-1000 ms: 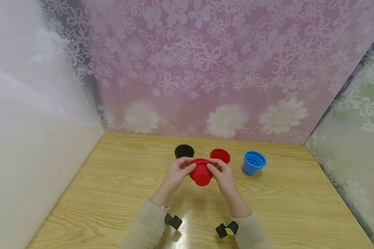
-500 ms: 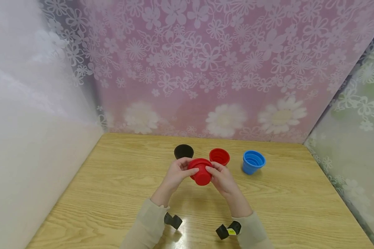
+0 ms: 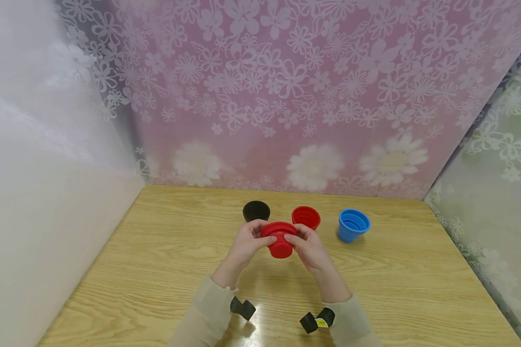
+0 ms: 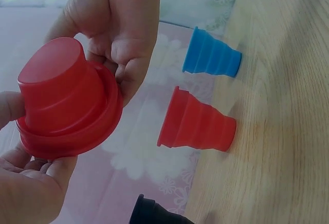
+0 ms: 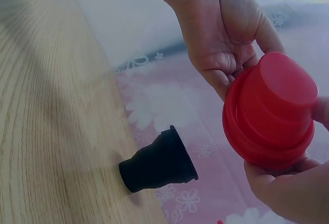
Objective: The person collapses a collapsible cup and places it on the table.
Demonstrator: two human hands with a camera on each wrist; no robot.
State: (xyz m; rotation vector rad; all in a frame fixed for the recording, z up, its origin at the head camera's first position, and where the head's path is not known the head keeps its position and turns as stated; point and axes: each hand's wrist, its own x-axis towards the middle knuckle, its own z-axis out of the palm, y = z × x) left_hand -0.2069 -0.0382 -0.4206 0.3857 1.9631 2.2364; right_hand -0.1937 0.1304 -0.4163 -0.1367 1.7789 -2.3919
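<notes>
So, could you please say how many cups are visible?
4: a red cup in the left hand and right hand, plus a black cup, a second red cup and a blue cup on the table beyond.

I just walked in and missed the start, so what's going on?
A person's left hand and right hand grip a red folding cup above the wooden table, its narrow end turned toward the person and its wall seemingly partly folded. Beyond the hands, a black cup, a second red cup and a blue cup stand upright in a row.
</notes>
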